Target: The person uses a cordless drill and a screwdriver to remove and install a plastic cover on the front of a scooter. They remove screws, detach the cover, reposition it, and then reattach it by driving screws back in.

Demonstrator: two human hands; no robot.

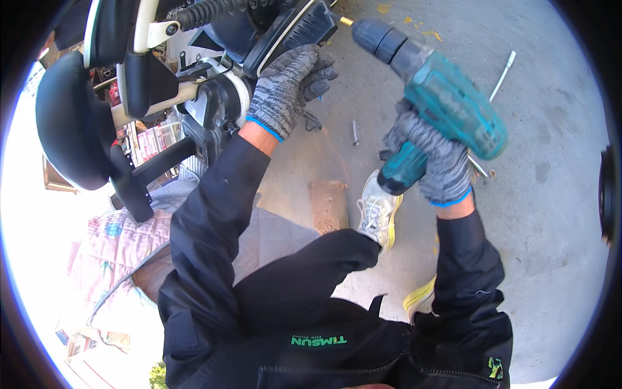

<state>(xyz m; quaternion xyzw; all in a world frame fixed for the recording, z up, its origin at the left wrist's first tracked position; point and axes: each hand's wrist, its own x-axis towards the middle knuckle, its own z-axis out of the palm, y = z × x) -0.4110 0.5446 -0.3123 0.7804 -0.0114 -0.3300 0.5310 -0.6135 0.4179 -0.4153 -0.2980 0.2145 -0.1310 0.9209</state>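
In a grey knitted glove with a blue cuff, my right hand (435, 152) is wrapped round the handle of a teal cordless drill (457, 104). The drill's black chuck points up and left, with a brass-coloured bit (346, 21) at its tip. My left hand (291, 84), gloved the same way, is raised beside the dark lower body panel (295, 39) of a scooter or motorbike. Its fingers are curled together; what they hold, if anything, is hidden. The bit's tip is near that panel, apart from my left hand.
A black padded backrest (71, 120) and pale frame tubes (155, 104) of the vehicle fill the left. On the concrete floor are a brick (328, 204), a small metal piece (355, 133) and a long metal rod (503, 74). A quilted cover (123, 243) hangs lower left.
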